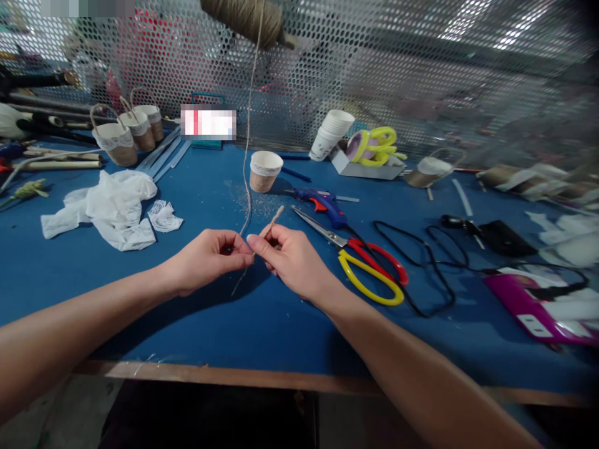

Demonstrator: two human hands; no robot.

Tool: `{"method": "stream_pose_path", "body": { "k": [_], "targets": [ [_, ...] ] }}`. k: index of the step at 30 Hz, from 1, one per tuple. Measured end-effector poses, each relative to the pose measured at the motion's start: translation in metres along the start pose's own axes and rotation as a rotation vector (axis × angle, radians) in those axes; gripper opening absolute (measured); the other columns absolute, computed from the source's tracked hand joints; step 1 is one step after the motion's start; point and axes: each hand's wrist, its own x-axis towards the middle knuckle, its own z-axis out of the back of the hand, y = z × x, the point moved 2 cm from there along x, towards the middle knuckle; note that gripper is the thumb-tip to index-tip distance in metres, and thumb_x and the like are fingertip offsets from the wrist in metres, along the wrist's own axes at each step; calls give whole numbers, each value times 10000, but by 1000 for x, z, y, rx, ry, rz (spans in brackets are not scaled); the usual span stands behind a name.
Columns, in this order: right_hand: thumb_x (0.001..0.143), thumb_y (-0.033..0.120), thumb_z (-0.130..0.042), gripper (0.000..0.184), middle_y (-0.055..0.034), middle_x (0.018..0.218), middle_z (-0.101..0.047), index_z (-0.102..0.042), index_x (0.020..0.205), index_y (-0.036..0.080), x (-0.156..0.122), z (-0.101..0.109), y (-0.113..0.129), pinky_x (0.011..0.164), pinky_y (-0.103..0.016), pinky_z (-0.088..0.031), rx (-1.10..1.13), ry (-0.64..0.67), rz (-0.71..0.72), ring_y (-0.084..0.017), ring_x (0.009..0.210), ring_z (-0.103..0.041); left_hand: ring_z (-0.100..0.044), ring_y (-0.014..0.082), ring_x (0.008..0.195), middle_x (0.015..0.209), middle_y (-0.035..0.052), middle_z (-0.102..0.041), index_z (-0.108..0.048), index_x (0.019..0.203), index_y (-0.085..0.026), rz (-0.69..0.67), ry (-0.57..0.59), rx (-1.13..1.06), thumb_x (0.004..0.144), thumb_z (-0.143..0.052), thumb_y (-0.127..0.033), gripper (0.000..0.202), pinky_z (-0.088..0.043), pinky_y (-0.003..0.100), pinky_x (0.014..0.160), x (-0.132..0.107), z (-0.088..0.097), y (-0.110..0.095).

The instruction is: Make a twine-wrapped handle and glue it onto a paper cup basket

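Pinching some twine in the left hand, thumb and fingers drawn together on it. Grasping a short twisted cord between thumb and index finger of the right hand, pale tip up past the fingers. Both hands right beside each other, over the front of the blue tabletop. Can't make out any join between twine and cord behind the fingertips, tbh. Can see a thin loose strand below them, though.

Can follow the twine up to a big brown spool by the perforated metal panel. Just past the hands, a small upright brown cup with a white lacy rim. Over to the right, a blue glue gun near red-and-yellow-handled scissors. Off left, crumpled white fabric, plus three little handled baskets farther back. Also a tilted stack of white cups, back right.
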Motion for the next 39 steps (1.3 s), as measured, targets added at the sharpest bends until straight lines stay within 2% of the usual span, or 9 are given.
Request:
{"method": "stream_pose_path", "body": {
  "k": [10, 15, 23, 26, 30, 32, 39],
  "targets": [
    [758, 432, -541, 294, 59, 453, -430, -507, 677, 151, -1, 2, 4, 416, -211, -292, -16, 34, 1, -64, 413, -365, -335, 57, 497, 553, -56, -432, -514, 632, -132, -53, 84, 103, 722, -543, -261, 160, -255, 201, 483, -1, 8, -7],
    [751, 435, -549, 299, 54, 463, -441, -503, 667, 152, 0, 2, 3, 427, -212, -300, -17, 18, -5, -66, 423, -373, -351, 65, 513, 569, -51, -450, -518, 648, -132, -69, 57, 146, 723, -534, -270, 157, -270, 208, 499, -1, 7, -7],
    [754, 437, -545, 320, 45, 486, -449, -483, 620, 153, -2, 1, 2, 429, -210, -306, -38, -20, 0, -62, 436, -380, -338, 56, 517, 562, -59, -427, -507, 638, -127, -27, 45, 57, 695, -579, -246, 150, -249, 201, 489, -2, 3, -4],
    [741, 440, -560, 316, 44, 514, -460, -478, 632, 156, -1, 1, 2, 426, -203, -325, 62, 23, -1, -60, 448, -396, -289, 44, 475, 536, -66, -401, -511, 639, -124, 41, 79, -25, 693, -589, -245, 154, -195, 199, 444, -3, 2, -5],
    [755, 400, -552, 251, 22, 637, -521, -497, 716, 158, 1, 0, 3, 453, -194, -393, 321, 172, 18, -61, 505, -464, -256, 31, 443, 549, -63, -408, -518, 650, -122, 130, 155, -186, 688, -605, -238, 150, -149, 203, 414, -4, 2, -7],
    [756, 385, -555, 241, 30, 624, -506, -492, 708, 157, 2, 1, 2, 447, -186, -393, 356, 181, 8, -55, 498, -462, -257, 31, 440, 548, -62, -411, -522, 647, -124, 136, 164, -210, 686, -611, -239, 150, -149, 201, 412, -4, 3, -7],
    [766, 399, -545, 264, 56, 545, -457, -486, 686, 155, 0, 3, 2, 427, -179, -362, 204, 107, -6, -45, 454, -425, -285, 44, 449, 514, -67, -412, -522, 622, -138, 52, 116, -63, 676, -613, -267, 167, -184, 200, 426, -2, 4, -6]
  ]
}}
